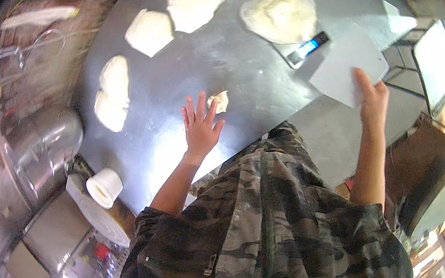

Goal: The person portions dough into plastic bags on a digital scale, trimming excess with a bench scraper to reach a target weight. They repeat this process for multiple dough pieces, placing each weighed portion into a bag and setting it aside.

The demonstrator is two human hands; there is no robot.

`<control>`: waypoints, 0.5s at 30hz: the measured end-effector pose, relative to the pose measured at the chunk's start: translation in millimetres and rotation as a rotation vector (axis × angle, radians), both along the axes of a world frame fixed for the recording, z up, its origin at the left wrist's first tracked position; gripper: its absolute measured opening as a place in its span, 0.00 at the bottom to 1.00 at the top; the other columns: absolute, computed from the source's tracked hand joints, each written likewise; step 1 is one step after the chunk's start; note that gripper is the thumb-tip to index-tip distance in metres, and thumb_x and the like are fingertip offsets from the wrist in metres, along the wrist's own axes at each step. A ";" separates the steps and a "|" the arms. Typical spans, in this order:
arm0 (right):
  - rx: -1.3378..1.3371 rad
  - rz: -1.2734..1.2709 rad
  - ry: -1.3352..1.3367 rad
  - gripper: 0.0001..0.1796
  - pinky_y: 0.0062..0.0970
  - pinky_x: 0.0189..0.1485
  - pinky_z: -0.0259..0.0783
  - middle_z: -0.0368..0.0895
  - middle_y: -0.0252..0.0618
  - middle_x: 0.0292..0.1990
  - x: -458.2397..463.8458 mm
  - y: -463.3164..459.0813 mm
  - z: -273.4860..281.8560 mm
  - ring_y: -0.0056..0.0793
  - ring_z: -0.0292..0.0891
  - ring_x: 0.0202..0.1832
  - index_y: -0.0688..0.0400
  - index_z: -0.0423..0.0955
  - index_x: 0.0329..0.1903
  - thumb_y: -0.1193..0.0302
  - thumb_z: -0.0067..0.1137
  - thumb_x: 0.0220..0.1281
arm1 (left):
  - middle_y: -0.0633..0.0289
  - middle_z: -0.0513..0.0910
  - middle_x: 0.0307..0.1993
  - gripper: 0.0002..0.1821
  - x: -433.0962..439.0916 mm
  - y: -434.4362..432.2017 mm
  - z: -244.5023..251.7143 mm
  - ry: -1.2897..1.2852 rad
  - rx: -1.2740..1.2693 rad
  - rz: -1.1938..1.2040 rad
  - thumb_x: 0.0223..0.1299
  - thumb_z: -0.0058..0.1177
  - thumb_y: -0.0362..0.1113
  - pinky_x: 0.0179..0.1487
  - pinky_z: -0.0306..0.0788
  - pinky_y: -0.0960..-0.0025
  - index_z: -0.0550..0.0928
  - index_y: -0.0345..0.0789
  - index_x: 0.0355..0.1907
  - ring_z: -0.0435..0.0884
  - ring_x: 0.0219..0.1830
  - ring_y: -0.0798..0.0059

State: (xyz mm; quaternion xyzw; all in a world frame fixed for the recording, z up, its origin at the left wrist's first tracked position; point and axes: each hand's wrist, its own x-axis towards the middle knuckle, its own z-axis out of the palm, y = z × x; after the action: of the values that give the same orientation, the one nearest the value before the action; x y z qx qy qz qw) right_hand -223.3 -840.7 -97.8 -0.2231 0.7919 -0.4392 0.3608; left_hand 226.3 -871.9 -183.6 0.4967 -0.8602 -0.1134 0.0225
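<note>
Palm down over the metal worktop (200,58), my left hand (201,129) has its fingers spread, beside a small scrap of dough (220,101). Whether the hand presses on the metal I cannot tell. My right hand (372,94) grips a flat, pale grey sheet (346,62) by its edge, thumb on top, at the worktop's right side. A large round piece of dough (280,14) lies at the far side. Flattened dough pieces (195,4) rest to the left of it, and a two-lobed dough piece (113,92) lies near the left edge.
A device with a lit screen (307,49), perhaps a scale's display, sits below the round dough. A white roll (104,187) stands at the lower left, near a rounded metal vessel (46,147). A framed rack (436,67) stands at the right.
</note>
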 end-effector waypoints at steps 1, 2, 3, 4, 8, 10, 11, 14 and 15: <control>0.030 0.033 0.022 0.23 0.28 0.35 0.75 0.87 0.38 0.33 5.0 6.3 11.2 0.25 0.81 0.32 0.65 0.85 0.42 0.54 0.67 0.68 | 0.56 0.58 0.81 0.33 9.1 0.2 -9.7 0.001 0.021 -0.063 0.65 0.62 0.52 0.80 0.38 0.32 0.75 0.46 0.72 0.47 0.83 0.43; 0.131 0.049 0.043 0.23 0.29 0.35 0.76 0.88 0.39 0.34 8.7 14.3 8.7 0.26 0.82 0.33 0.64 0.85 0.42 0.52 0.67 0.68 | 0.55 0.60 0.80 0.33 19.8 -3.6 -16.5 0.019 0.046 -0.150 0.65 0.62 0.52 0.80 0.38 0.32 0.75 0.45 0.71 0.50 0.82 0.43; 0.243 0.033 0.077 0.24 0.29 0.35 0.76 0.88 0.40 0.34 12.9 27.1 0.7 0.27 0.83 0.34 0.63 0.85 0.42 0.51 0.67 0.69 | 0.52 0.63 0.78 0.34 25.5 -10.3 -14.7 0.105 -0.026 -0.086 0.64 0.63 0.51 0.80 0.38 0.34 0.75 0.42 0.71 0.54 0.81 0.44; 0.218 0.000 0.016 0.25 0.31 0.33 0.77 0.88 0.40 0.32 19.8 40.8 5.0 0.26 0.82 0.31 0.64 0.86 0.40 0.50 0.67 0.68 | 0.48 0.61 0.78 0.36 18.6 -20.5 1.2 0.232 -0.184 -0.083 0.66 0.63 0.52 0.80 0.37 0.34 0.73 0.39 0.72 0.53 0.81 0.45; 0.124 -0.090 -0.096 0.23 0.33 0.40 0.82 0.91 0.42 0.36 52.2 87.3 26.9 0.29 0.87 0.37 0.67 0.87 0.46 0.56 0.69 0.66 | 0.47 0.59 0.79 0.34 -20.3 -35.9 86.1 0.435 -0.447 -0.122 0.70 0.61 0.46 0.78 0.44 0.31 0.70 0.38 0.75 0.49 0.82 0.37; -0.010 -0.175 -0.163 0.21 0.35 0.42 0.82 0.91 0.45 0.36 76.1 115.2 17.3 0.30 0.88 0.37 0.67 0.86 0.44 0.58 0.68 0.65 | 0.51 0.64 0.78 0.29 -42.5 -30.2 88.3 0.446 -0.391 -0.224 0.70 0.61 0.39 0.78 0.48 0.32 0.74 0.37 0.71 0.52 0.81 0.38; -0.042 -0.253 -0.191 0.21 0.36 0.41 0.81 0.90 0.46 0.33 87.2 135.0 23.4 0.31 0.88 0.36 0.68 0.86 0.42 0.59 0.68 0.64 | 0.52 0.66 0.77 0.25 -60.0 -26.6 88.0 0.473 -0.357 -0.299 0.69 0.60 0.36 0.78 0.50 0.33 0.77 0.36 0.67 0.54 0.80 0.39; -0.077 -0.328 -0.052 0.21 0.39 0.42 0.80 0.89 0.52 0.33 111.4 198.3 18.1 0.41 0.88 0.35 0.65 0.85 0.41 0.57 0.66 0.63 | 0.57 0.74 0.72 0.11 -99.5 -12.3 78.7 0.547 -0.248 -0.479 0.70 0.58 0.31 0.78 0.53 0.35 0.83 0.34 0.53 0.60 0.79 0.43; -0.060 -0.356 -0.017 0.21 0.41 0.42 0.79 0.88 0.53 0.33 118.6 217.6 19.1 0.44 0.87 0.35 0.65 0.85 0.41 0.57 0.65 0.62 | 0.58 0.76 0.70 0.07 -110.2 -6.6 77.9 0.562 -0.211 -0.528 0.70 0.58 0.30 0.78 0.54 0.35 0.85 0.33 0.47 0.62 0.78 0.45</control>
State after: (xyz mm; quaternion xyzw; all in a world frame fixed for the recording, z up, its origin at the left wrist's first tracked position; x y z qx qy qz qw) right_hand -104.6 -623.1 -78.7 -0.0861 0.8024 -0.5214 0.2771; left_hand 116.1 -878.5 -105.7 0.2029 -0.9256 -0.1580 0.2778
